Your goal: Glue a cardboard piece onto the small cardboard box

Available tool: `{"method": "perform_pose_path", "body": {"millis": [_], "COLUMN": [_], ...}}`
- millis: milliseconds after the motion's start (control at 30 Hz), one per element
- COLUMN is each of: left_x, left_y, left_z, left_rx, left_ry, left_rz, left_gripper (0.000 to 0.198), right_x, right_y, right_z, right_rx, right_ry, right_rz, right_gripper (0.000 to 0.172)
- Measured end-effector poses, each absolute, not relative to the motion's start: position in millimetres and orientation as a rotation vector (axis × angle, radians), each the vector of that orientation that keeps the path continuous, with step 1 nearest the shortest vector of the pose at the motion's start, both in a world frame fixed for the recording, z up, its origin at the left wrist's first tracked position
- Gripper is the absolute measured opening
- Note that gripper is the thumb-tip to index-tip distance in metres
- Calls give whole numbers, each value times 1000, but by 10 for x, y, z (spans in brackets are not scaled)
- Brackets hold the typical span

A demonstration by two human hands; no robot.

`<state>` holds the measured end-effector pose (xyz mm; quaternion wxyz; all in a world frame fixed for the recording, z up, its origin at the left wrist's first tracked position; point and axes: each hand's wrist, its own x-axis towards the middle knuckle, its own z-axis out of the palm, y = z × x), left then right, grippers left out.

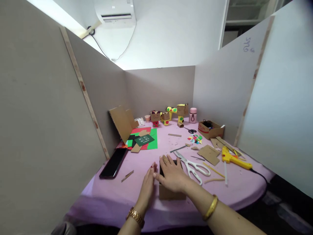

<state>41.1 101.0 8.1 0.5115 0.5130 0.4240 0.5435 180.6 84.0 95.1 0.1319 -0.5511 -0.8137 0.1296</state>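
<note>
A small cardboard box (172,192) with a dark top stands near the table's front edge. My right hand (171,173) lies across its top, palm down, with the fingers stretched forward. Along the box's left side is my left hand (148,179), on edge with its fingers extended; whether it touches the box I cannot tell. A small red spot shows at its fingertips. White-handled scissors (192,166) lie partly spread just right of my right hand. Much of the box top is hidden under that hand.
A yellow glue gun (234,159) with a cord lies right, near cardboard pieces (209,154). Left are a black phone (113,164), coloured paper (153,138) and a cardboard sheet (121,122). Behind stand decorated cardboard figures (181,111), a pink flask (193,116) and an open box (211,130).
</note>
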Motion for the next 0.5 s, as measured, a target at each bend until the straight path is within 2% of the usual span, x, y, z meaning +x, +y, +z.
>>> {"method": "perform_pose_path", "body": {"millis": [500], "left_x": [455], "left_y": [907], "left_z": [266], "left_rx": [1444], "left_ry": [1102], "left_rz": [1233], "left_gripper": [71], "right_x": [1811], "right_y": [859], "right_z": [920], "right_rx": [-1555], "right_ry": [-2335], "right_rz": [364], "right_gripper": [74]}}
